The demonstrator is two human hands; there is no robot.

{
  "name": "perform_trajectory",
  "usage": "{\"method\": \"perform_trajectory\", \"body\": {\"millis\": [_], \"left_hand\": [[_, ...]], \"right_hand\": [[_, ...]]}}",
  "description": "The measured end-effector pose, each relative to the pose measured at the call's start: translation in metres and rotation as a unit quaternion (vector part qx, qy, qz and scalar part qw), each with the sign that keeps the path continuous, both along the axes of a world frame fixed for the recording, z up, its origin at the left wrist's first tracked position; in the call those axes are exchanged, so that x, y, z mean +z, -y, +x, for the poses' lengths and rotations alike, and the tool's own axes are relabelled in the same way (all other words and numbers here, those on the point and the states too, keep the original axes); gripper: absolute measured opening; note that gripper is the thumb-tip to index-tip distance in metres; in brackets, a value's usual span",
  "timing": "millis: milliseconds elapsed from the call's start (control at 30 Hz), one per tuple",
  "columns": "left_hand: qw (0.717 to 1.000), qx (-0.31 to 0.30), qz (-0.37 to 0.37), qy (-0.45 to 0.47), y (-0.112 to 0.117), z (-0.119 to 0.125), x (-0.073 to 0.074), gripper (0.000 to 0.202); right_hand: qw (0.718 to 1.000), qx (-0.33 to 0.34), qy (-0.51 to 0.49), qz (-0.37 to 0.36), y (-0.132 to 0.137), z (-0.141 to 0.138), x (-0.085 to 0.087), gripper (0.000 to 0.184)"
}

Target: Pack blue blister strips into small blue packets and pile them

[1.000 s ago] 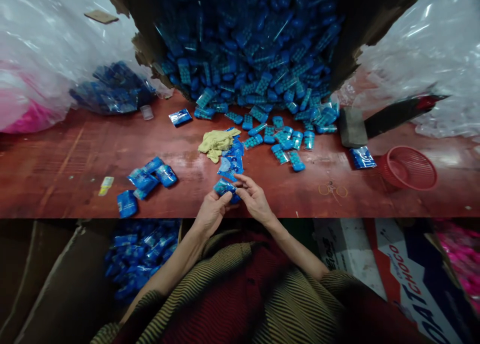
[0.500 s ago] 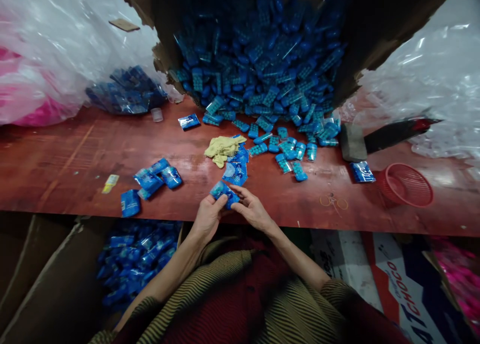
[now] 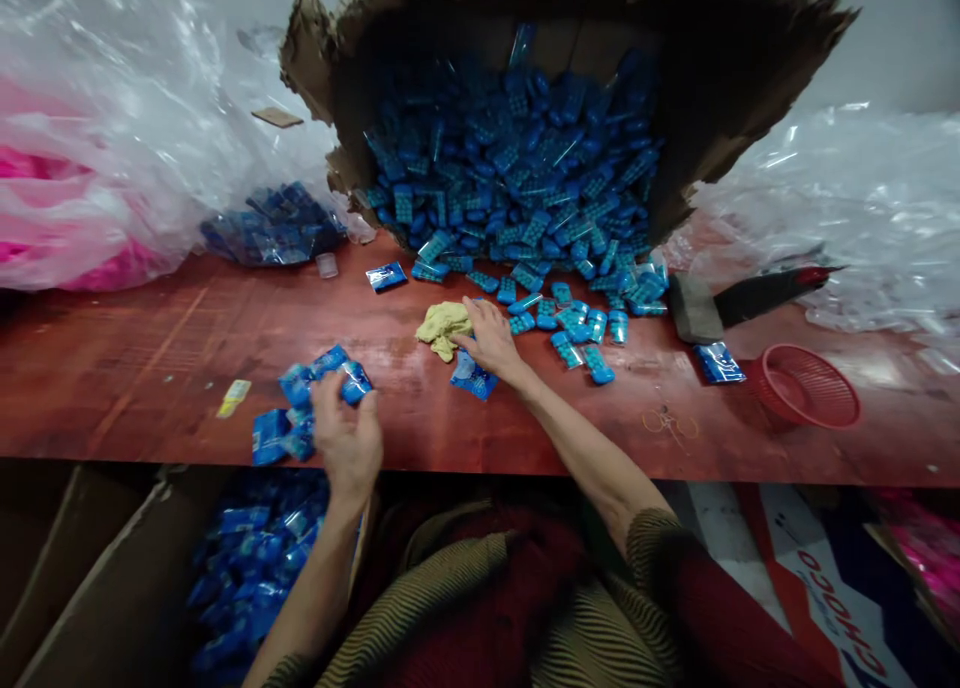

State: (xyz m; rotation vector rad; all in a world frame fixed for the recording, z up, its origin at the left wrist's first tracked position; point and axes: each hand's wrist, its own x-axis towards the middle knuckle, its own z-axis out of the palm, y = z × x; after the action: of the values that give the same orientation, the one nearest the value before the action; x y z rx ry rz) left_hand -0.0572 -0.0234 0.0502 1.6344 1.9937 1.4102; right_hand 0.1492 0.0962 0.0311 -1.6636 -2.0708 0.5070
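Observation:
My left hand (image 3: 349, 436) is at the small pile of blue packets (image 3: 298, 386) on the left of the table, fingers apart and nothing seen in them. One packet (image 3: 355, 380) lies just past its fingertips. My right hand (image 3: 491, 340) reaches out over the flat blue printed sleeves (image 3: 474, 376), its fingers spread and covering part of them. Against its fingertips lies a crumpled yellow cloth (image 3: 444, 326). Just beyond it, several clear packs with blue ends and teal pieces inside (image 3: 570, 318) are scattered.
A torn cardboard box (image 3: 750, 78) spills many such packs (image 3: 510, 168) onto the red table (image 3: 187, 318). To the right are a dark-handled tool with a grey block (image 3: 696, 308), another blue packet (image 3: 718, 362) and a red basket (image 3: 810, 388). Below the edge, blue packets (image 3: 255, 558) fill a box.
My hands have moved apart. The blue packet they held together is now out of them, and the left hand is at the pile. My right hand has gone forward to the sleeves.

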Motion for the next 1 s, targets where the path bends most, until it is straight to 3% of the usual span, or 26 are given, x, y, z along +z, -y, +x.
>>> {"method": "perform_trajectory", "body": {"millis": [67,167,300,433,567,667,767,900,1000], "left_hand": [[0.998,-0.058,-0.016,0.014,0.002,0.022,-0.01,0.036],[0.989,-0.128,-0.074,-0.002,0.006,0.046,-0.025,0.033],[0.978,-0.165,-0.103,-0.071,-0.004,0.057,-0.034,0.034],[0.955,-0.205,-0.124,-0.175,-0.029,0.069,-0.04,0.042],[0.923,-0.261,-0.167,-0.226,-0.027,0.084,-0.053,0.046],[0.923,-0.258,-0.174,-0.226,-0.009,0.089,-0.061,0.048],[0.935,-0.238,-0.165,-0.206,0.006,0.085,-0.061,0.045],[0.96,-0.201,-0.137,-0.138,0.015,0.074,-0.055,0.042],[0.969,-0.184,-0.129,-0.099,0.016,0.071,-0.052,0.042]], "right_hand": [[0.998,0.011,0.053,-0.033,-0.017,-0.016,-0.008,0.066],[0.995,0.044,0.077,-0.039,-0.032,-0.029,-0.018,0.054],[0.993,0.088,0.054,-0.062,-0.032,-0.014,-0.011,0.048],[0.996,0.068,0.053,-0.03,0.008,0.014,0.001,0.053],[0.992,0.072,0.103,-0.013,0.076,0.028,-0.015,0.043],[0.989,0.082,0.123,-0.018,0.106,0.031,-0.034,0.042],[0.987,0.108,0.118,-0.013,0.106,0.035,-0.041,0.037],[0.988,0.128,0.08,-0.023,0.096,0.041,-0.031,0.038],[0.994,0.089,0.051,-0.024,0.098,0.039,-0.02,0.052]]}}
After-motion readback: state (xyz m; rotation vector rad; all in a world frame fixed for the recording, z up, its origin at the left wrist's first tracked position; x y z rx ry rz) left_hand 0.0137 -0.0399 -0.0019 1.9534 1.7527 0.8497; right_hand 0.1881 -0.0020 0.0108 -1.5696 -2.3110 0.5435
